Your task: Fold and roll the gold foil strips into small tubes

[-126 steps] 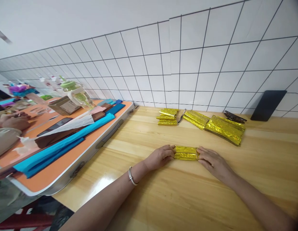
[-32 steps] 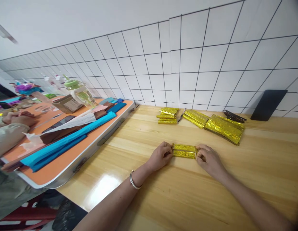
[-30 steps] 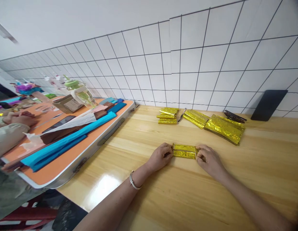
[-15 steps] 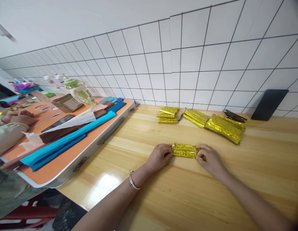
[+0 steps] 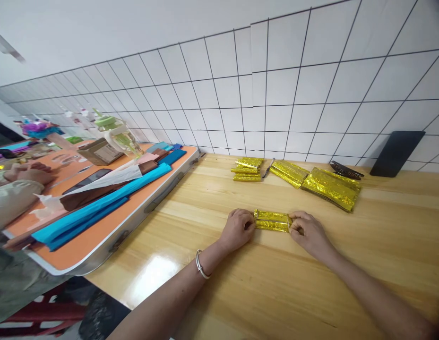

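Observation:
A folded sheet of shiny gold foil paper (image 5: pixel 271 221) lies flat on the wooden table (image 5: pixel 219 293), with a crease running along its length and small turned-up ends. At its left end, my left hand (image 5: pixel 238 228) pinches the edge between thumb and fingers. Opposite it, my right hand (image 5: pixel 307 232) grips the right end with curled fingers. Behind my hands are several narrow folded gold foil pieces (image 5: pixel 246 170) in a small pile. To their right rest a flat gold foil packet (image 5: pixel 288 174) and a larger stack of gold foil sheets (image 5: pixel 331 189).
A pen (image 5: pixel 268 168) and a black hair clip (image 5: pixel 347 170) lie near the tiled wall, where a black phone (image 5: pixel 397 154) leans. On the left, an orange-topped folding table (image 5: pixel 77 255) bears blue crepe paper (image 5: pixel 98 210), a box (image 5: pixel 100 152) and a bottle (image 5: pixel 122 137). Another person's hands (image 5: pixel 34 173) rest there.
My left hand has shifted very slightly, its wrist a little to the right and its knuckles higher. My right hand and the foil sheet stay nearly still.

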`<state>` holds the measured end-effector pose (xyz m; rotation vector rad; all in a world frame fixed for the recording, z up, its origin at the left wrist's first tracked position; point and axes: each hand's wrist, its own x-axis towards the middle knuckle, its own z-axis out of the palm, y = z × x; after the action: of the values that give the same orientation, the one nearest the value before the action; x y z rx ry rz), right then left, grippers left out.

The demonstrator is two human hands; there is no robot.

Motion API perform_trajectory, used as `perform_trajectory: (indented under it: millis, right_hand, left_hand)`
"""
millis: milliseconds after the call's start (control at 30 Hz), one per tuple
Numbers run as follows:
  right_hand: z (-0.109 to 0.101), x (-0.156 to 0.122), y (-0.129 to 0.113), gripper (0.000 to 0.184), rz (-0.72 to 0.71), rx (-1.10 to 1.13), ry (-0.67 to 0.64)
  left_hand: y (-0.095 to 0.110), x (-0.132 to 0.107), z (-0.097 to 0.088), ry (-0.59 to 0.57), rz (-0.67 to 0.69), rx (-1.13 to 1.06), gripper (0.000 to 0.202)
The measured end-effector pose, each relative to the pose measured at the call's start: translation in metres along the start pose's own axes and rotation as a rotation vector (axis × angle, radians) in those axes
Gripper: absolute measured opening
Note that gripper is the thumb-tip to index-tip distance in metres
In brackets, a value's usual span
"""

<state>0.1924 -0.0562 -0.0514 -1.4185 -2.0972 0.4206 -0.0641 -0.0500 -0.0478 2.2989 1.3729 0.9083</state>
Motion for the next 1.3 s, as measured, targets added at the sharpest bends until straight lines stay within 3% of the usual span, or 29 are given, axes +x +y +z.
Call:
perform_trajectory:
  millis: [1300]
  right_hand:
    - [-0.0029,0.0078,0.0024,0.009,0.019,-0.147,-0.084]
  left_hand:
    - [-0.0063,0.0046,0.0024,-0.015,-0.076,0.089,0.008]
